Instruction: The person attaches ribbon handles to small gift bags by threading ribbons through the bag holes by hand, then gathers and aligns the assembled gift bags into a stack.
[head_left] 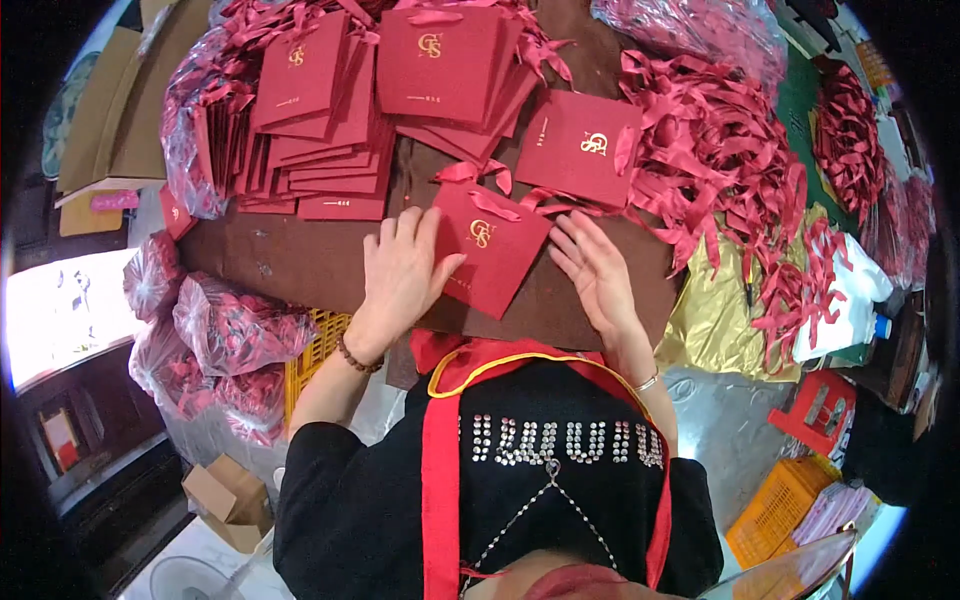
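A small red paper gift bag (488, 248) with a gold emblem and a red ribbon handle lies flat and tilted on the brown table in front of me. My left hand (402, 268) rests at its left edge, fingers stretched out and the thumb over the bag's face. At the bag's upper right corner is my right hand (597, 265), fingers extended beside a loose red ribbon (545, 200); whether it touches the ribbon I cannot tell. Just beyond lies another red gift bag (565, 150), turned sideways.
Stacked red gift bags (335, 150) fill the table's far left, with another pile (440, 65) at far centre. Red ribbons (715, 150) heap up on the right, near gold wrapping (715, 310). Plastic sacks (240, 325) and a yellow crate (315, 350) stand left of the table.
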